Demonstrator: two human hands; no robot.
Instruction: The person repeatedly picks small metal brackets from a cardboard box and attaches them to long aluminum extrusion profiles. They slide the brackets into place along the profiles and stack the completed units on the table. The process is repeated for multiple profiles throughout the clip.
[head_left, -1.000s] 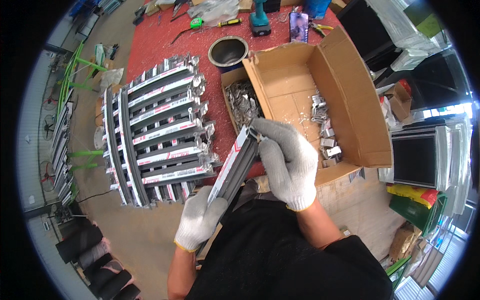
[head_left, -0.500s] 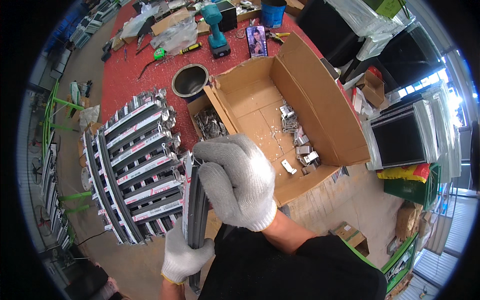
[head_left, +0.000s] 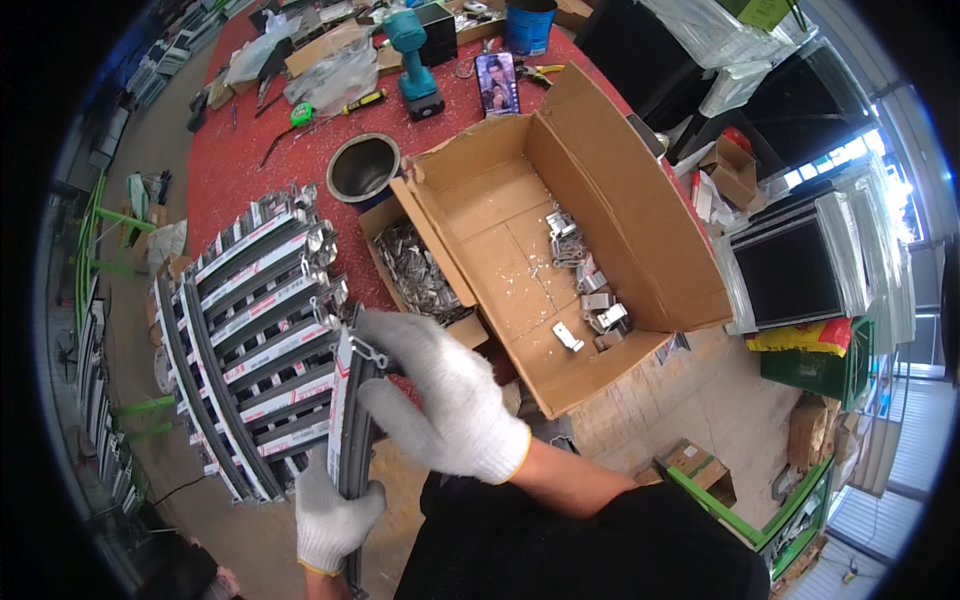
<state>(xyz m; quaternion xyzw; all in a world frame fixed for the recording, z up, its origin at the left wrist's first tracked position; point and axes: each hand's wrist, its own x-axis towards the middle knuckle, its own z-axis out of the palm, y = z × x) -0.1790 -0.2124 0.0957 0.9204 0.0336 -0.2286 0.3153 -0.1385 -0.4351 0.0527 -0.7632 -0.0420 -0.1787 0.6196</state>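
Note:
A bundle of dark grey, slotted metal profile (head_left: 350,430) with a white printed strip stands tilted in front of me. Gloved in white knit, my left hand (head_left: 335,515) is closed around its lower part. A small shiny metal clip (head_left: 369,352) sticks out at the profile's upper end. My right hand (head_left: 445,405), in the same kind of glove, is beside that end with thumb and forefinger apart and the clip showing between them. Some of its fingertips are hidden behind the profile. Many similar profiles (head_left: 265,345) lie stacked to the left, with metal fittings at their ends.
A large open cardboard box (head_left: 500,240) holds metal brackets (head_left: 600,310). Beside it, a narrow box holds small metal clips (head_left: 412,270). A dark round bowl (head_left: 363,168), a teal cordless drill (head_left: 410,65), a phone (head_left: 497,85) and a blue can (head_left: 529,28) stand on the red table (head_left: 235,150).
The view has shifted, and the profile sits a little further left. My right hand's thumb and forefinger have parted, baring the clip at the profile's end. The left hand keeps its hold.

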